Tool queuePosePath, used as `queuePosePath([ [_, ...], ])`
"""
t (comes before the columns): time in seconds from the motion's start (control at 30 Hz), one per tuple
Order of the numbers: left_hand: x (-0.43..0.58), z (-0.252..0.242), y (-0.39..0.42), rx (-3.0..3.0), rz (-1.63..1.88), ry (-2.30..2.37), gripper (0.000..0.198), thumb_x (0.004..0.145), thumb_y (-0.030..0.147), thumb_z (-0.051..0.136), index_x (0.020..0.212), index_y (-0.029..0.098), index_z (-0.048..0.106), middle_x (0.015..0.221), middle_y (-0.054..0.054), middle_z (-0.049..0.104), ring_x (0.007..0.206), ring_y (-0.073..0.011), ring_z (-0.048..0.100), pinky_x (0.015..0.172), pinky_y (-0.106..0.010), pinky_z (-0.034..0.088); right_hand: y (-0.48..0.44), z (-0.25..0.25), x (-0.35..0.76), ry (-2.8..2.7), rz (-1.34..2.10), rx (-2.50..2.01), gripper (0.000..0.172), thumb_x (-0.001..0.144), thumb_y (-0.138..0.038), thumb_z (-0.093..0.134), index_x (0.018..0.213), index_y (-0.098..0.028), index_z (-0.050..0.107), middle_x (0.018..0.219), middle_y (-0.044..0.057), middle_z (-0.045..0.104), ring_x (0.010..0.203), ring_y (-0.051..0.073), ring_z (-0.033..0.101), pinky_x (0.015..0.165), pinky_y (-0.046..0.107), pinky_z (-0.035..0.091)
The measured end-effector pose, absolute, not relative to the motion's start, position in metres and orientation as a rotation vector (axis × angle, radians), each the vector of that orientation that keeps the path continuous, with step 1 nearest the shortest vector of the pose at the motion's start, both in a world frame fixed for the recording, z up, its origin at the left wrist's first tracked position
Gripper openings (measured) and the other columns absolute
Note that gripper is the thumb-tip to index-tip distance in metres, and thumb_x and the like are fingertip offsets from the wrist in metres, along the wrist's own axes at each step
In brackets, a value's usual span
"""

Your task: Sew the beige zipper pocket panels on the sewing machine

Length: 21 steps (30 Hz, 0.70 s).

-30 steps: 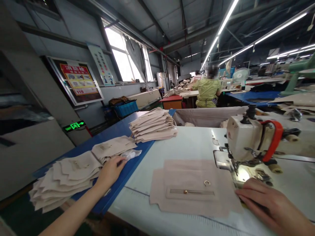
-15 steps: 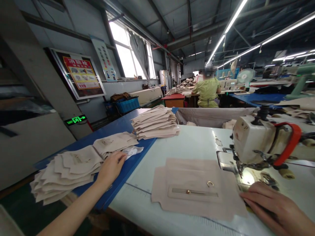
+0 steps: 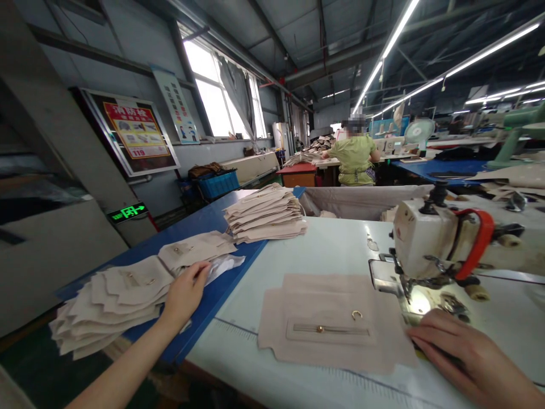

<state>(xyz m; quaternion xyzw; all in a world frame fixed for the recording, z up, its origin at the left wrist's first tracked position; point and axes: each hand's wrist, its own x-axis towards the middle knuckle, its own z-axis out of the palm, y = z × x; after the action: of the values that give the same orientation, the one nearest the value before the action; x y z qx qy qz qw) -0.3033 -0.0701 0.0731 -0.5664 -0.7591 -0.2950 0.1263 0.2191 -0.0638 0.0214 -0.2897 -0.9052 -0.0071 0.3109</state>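
My left hand [image 3: 186,292] is closed, its fingertips at a crumpled white plastic bag [image 3: 225,266] on the blue table. Beside it lies a fanned stack of beige fabric pieces [image 3: 123,298] with zips and small gold-coloured rings. A beige fabric panel [image 3: 276,335] rests flat on the pale sewing table; on it are a framed zip with a gold slider [image 3: 320,329] and a gold half ring [image 3: 356,314]. My right hand [image 3: 462,349] has its fingers pinched together at the panel's right edge, just in front of the sewing machine [image 3: 419,238]. Its palm side is hidden.
A taller pile of beige fabric pieces [image 3: 264,216] stands where the blue table [image 3: 251,255] meets the pale tabletop [image 3: 327,244]. Behind is a fabric-lined bin [image 3: 353,200]. A person in a green top [image 3: 353,159] works farther back. Ruler marks run along the front edge.
My left hand has drawn slightly back to the left, and more of the plastic bag shows at its fingertips. The view has shifted a little; my right hand stays at the panel's edge.
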Motion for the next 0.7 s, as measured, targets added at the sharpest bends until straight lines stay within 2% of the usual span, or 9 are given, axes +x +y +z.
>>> queuePosePath([
  [0.2,-0.299,0.077,-0.073,-1.605,-0.912,-2.163,0.032,0.082,0.042,0.04,0.083,0.022,0.065,0.088,-0.007,0.077,0.075,-0.0258,0.071,0.068,-0.031,0.055,-0.064,0.019,0.22,-2.406,0.076,-0.808,0.023,0.1,-0.024,0.045,0.096,-0.023,0.067,0.084,0.005,0.066,0.076,0.016,0.065,0.067,0.024,0.053],
  [0.4,-0.272,0.087,-0.076,-1.662,-0.991,-2.023,0.034,0.083,0.046,0.042,0.083,0.022,0.066,0.092,-0.009,0.077,0.084,-0.0272,0.072,0.077,-0.034,0.056,-0.067,0.021,0.217,-2.451,0.182,-0.904,0.03,0.102,-0.022,0.039,0.098,-0.02,0.068,0.085,0.007,0.064,0.079,0.018,0.062,0.069,0.029,0.048],
  [0.47,-0.244,0.087,-0.076,-1.801,-1.046,-1.908,0.035,0.086,0.047,0.044,0.085,0.022,0.067,0.092,-0.006,0.076,0.085,-0.0253,0.072,0.079,-0.032,0.056,-0.067,0.024,0.215,-2.451,0.214,-0.93,0.032,0.102,-0.022,0.038,0.095,-0.019,0.068,0.083,0.007,0.063,0.079,0.019,0.06,0.069,0.03,0.046],
  [0.57,-0.184,0.082,-0.074,-2.121,-1.125,-1.722,0.033,0.09,0.048,0.048,0.088,0.023,0.07,0.087,-0.003,0.075,0.078,-0.0204,0.071,0.074,-0.027,0.057,-0.067,0.028,0.212,-2.412,0.244,-0.935,0.033,0.102,-0.024,0.039,0.087,-0.018,0.069,0.079,0.007,0.062,0.077,0.02,0.058,0.069,0.03,0.044],
  [0.7,-0.097,0.068,-0.068,-2.551,-1.221,-1.472,0.024,0.092,0.04,0.053,0.092,0.024,0.071,0.087,0.0,0.075,0.076,-0.0158,0.071,0.075,-0.022,0.056,-0.066,0.033,0.209,-2.291,0.366,-0.914,0.03,0.099,-0.026,0.044,0.087,-0.018,0.071,0.08,0.007,0.063,0.079,0.019,0.058,0.071,0.029,0.043],
])
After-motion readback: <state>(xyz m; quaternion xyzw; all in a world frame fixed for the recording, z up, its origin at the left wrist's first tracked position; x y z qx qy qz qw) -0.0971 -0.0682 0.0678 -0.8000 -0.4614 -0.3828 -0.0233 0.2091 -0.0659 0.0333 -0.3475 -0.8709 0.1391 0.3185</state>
